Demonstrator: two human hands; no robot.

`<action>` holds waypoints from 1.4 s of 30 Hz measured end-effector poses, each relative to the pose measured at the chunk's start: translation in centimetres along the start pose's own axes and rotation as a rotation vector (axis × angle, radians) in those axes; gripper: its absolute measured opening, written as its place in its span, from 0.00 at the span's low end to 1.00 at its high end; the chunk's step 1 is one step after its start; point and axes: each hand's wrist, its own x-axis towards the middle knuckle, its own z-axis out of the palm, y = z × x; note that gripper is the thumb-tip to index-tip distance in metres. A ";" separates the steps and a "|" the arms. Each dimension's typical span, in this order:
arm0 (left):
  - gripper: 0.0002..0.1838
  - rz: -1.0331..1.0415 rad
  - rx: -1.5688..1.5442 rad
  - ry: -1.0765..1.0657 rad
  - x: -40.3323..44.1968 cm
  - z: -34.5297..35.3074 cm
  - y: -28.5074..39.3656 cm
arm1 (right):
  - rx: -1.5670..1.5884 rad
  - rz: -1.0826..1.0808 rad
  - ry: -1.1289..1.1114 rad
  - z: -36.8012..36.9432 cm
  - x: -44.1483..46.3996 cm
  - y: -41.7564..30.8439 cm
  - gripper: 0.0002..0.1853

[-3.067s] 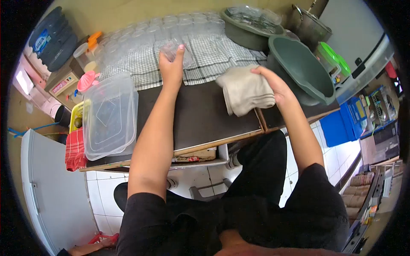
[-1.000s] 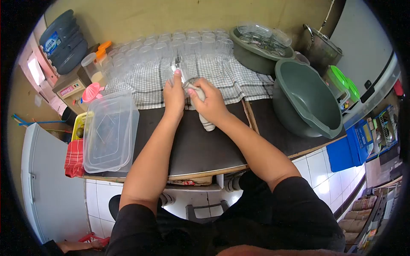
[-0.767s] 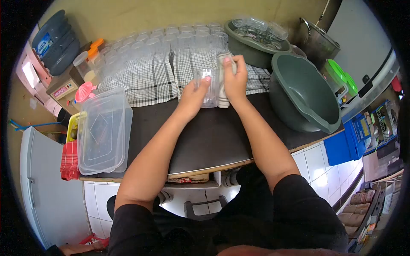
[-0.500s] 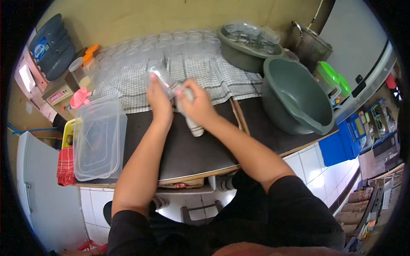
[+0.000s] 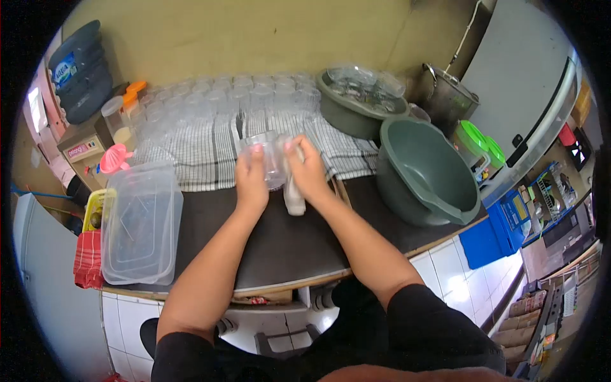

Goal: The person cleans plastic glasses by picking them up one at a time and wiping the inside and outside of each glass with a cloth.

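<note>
Between my two hands, above the dark tabletop, is a clear drinking glass [image 5: 272, 159]. My left hand [image 5: 252, 178] is closed around its left side, with the thumb toward me. My right hand [image 5: 307, 170] grips a whitish cloth [image 5: 294, 197] and presses it against the glass's right side; the cloth's end hangs below the fingers. Just beyond my hands lies a checked cloth [image 5: 213, 149]. Rows of clear glasses [image 5: 238, 99] stand along its far part, by the wall.
A dark green tub [image 5: 426, 172] stands at the right, with a basin [image 5: 347, 114] piled with clear glasses behind it. Clear plastic containers [image 5: 140, 223] sit at the left. A pot [image 5: 449, 95] and green-lidded jars [image 5: 471, 137] are at the far right.
The glass has turned from tilted to more upright between my hands. Both hands now sit lower relative to the checked cloth, and the whole view has shifted.
</note>
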 end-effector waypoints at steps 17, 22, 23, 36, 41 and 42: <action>0.28 -0.127 -0.200 0.094 0.4 -0.5 1.9 | -0.062 0.038 -0.251 -0.5 -0.2 0.7 0.11; 0.28 -0.079 -0.025 0.207 0.5 -0.4 1.7 | -0.197 -0.058 -0.146 -0.2 -0.9 -1.5 0.08; 0.28 -0.095 -0.025 0.226 0.8 -0.5 1.4 | -0.284 -0.258 -0.142 -0.3 -0.8 -2.1 0.07; 0.38 -0.226 -0.013 0.065 2.2 -2.4 0.8 | -0.316 -0.421 -0.121 0.6 -1.2 -2.7 0.08; 0.39 -0.207 0.189 -0.145 2.5 -2.7 0.5 | -0.337 -0.404 -0.200 -0.8 -0.6 -2.5 0.10; 0.39 -0.214 0.190 -0.148 2.1 -2.3 0.7 | -0.382 -0.430 -0.112 -1.3 -0.1 -2.4 0.10</action>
